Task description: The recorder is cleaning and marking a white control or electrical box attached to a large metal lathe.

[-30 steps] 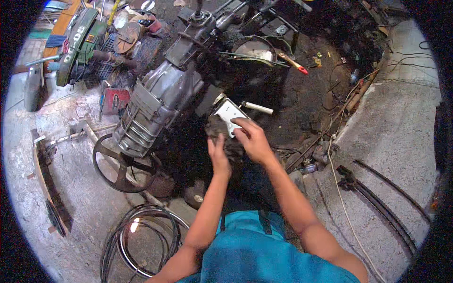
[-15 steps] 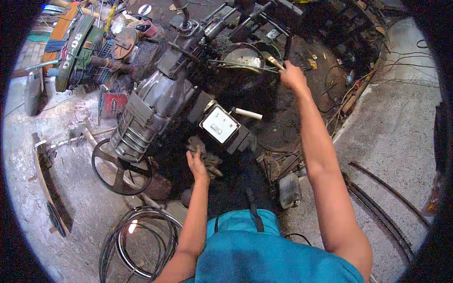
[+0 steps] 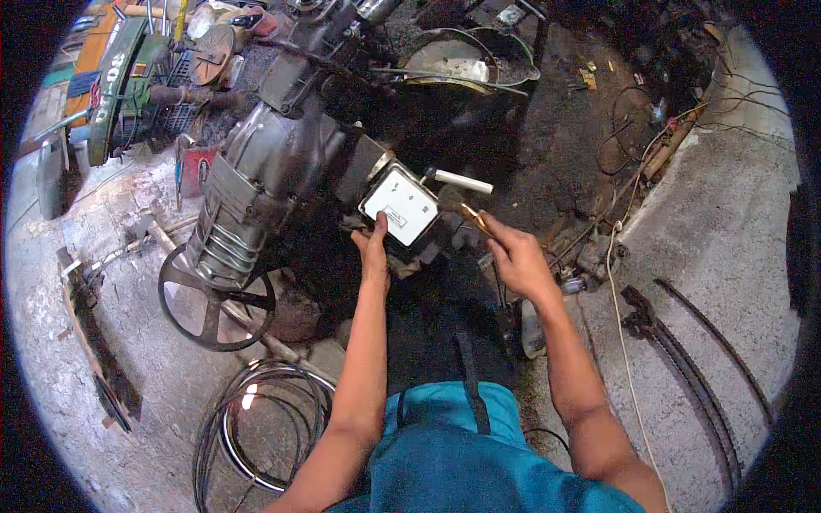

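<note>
My right hand (image 3: 517,259) is closed round the handle of a small brush (image 3: 473,220) with a light wooden handle and dark bristles. The bristle end reaches the right corner of a white-faced square box (image 3: 399,205); whether it touches cannot be told. A pale rod (image 3: 463,181) juts out beside the box. My left hand (image 3: 373,252) is at the box's lower left edge, the thumb overlapping its face. Its fingers curl under and are partly hidden, round a dirty grey lumpy part (image 3: 410,266) that mostly disappears below the box.
A large metal gearbox-like housing (image 3: 261,167) stands at left, above a black spoked wheel (image 3: 214,295). A round pan (image 3: 449,61) lies at the far side. Coiled hose (image 3: 227,427) sits near left, dark metal strips (image 3: 693,376) at right. Tools clutter the far left.
My right hand has come back from the far pan with the brush, to the white box's right side. My left hand has risen to the box's lower edge with the grey part.
</note>
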The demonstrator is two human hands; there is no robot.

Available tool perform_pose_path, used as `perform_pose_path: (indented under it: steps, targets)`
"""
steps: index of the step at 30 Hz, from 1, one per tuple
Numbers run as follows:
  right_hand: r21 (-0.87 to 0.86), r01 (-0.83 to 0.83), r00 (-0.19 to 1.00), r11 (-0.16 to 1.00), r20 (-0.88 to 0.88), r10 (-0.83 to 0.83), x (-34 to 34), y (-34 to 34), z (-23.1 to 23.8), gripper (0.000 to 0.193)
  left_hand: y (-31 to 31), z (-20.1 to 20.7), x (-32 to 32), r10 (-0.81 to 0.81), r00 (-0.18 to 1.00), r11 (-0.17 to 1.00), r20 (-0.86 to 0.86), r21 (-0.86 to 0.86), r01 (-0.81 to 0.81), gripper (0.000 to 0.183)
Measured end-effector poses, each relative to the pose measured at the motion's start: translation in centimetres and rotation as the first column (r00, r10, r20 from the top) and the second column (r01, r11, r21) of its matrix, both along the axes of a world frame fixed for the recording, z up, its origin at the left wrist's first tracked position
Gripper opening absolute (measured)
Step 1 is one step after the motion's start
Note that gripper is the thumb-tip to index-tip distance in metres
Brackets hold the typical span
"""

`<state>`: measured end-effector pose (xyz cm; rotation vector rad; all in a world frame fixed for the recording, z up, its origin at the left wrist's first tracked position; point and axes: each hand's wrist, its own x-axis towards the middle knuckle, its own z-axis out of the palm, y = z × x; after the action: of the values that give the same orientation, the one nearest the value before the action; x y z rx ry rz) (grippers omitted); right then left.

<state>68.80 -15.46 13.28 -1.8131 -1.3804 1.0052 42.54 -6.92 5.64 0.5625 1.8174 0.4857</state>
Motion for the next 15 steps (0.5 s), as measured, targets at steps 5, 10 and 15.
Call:
perform_pose_path:
  steps: [5, 10, 15]
  targets:
    - [-0.236, -0.219, 0.927, 0.947, 0.253, 0.278, -0.5, 2.6, 0.4, 0.054, -1.3, -0.4, 1.8, 0.22, 0.951, 0.968, 0.218, 0.073, -0.241, 0.127]
    - [-0.186, -0.334, 0.882, 0.924, 0.283, 0.376, -0.6, 7.5, -1.5, 0.067, -1.3, -1.7, 4.2, 0.309, 0.911, 0.895, 0.275, 0.241, -0.376, 0.12]
    - [-0.131, -0.503, 0.829, 0.854, 0.206, 0.52, 2.0, 5.7, -2.4, 0.072, -1.1, -1.2, 4.0, 0.431, 0.862, 0.859, 0.267, 0.171, -0.482, 0.124]
